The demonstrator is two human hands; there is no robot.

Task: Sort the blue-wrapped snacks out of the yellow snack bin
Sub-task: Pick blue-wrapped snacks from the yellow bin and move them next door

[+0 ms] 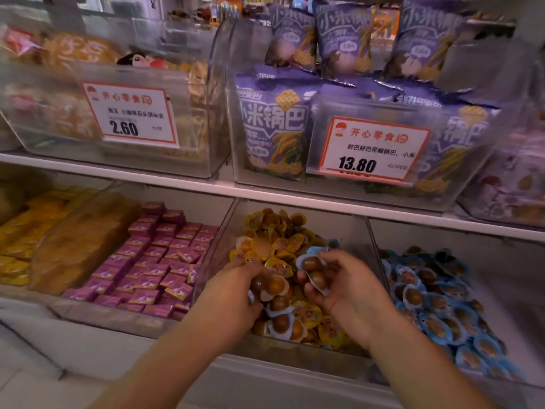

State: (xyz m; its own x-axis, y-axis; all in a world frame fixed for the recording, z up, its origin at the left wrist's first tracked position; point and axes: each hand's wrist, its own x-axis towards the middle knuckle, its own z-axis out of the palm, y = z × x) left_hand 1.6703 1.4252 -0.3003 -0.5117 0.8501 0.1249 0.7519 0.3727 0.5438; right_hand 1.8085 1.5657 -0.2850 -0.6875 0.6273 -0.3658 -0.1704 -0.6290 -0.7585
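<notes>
**Mid-sort: blue packs being pulled from the yellow bin, several left**

Both hands are down in the yellow snack bin (358,246), the clear bin at lower centre of the frame. The right hand (351,286) has fingers curled round a small bunch of blue-wrapped snacks (314,268), two or three packs, held just above the pile. The left hand (236,290) is dug into the heap at centre-left of the bin, fingers curled onto round brown packs (269,284); wrapper colour there is hard to read, looks partly pale blue.

Progress, judged from the layout: partway. The top and back of the heap are nearly all yellow-wrapped snacks (274,228). Strays remain: pale-blue rims show at the front of the bin (281,323), below the hands, and one peeks at the heap's right edge. The blue snack bin (436,305), lower right of the frame just beside the yellow one, is already well filled, the likely drop spot.

Left: carry the held bunch over the divider, then pick the front strays; buried ones can't be ruled out. The frame is motion-blurred, so the count is rough.
</notes>
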